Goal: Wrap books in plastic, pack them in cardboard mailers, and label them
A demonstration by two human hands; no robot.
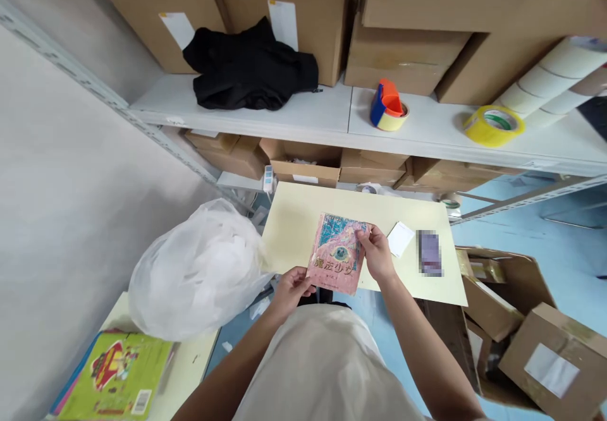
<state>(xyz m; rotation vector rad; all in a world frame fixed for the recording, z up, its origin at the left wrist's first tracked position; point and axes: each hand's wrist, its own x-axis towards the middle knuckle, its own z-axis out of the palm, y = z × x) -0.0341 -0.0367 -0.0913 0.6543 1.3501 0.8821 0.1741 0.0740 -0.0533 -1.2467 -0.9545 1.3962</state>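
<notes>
A pink and blue book (337, 253) with an eye picture and gold lettering on its cover is held up before me, over the near edge of a cream table (294, 219). My left hand (293, 291) grips its lower left corner, thumb on the front. At the upper right edge, my right hand (377, 251) pinches it, thumb across the cover and fingers behind. The book is tilted slightly and its back is hidden. Just right of it on the table lie a white stack of cards or labels (401, 239) and a blurred-out purple rectangular item (430, 253).
A bulging white plastic bag (199, 269) stands left, above green picture books (114, 373). The shelf (327, 108) ahead carries a black garment (251, 67), a tape dispenser (389, 108), yellow tape (494, 125) and cardboard boxes (284, 23). More boxes (554, 351) lie at lower right.
</notes>
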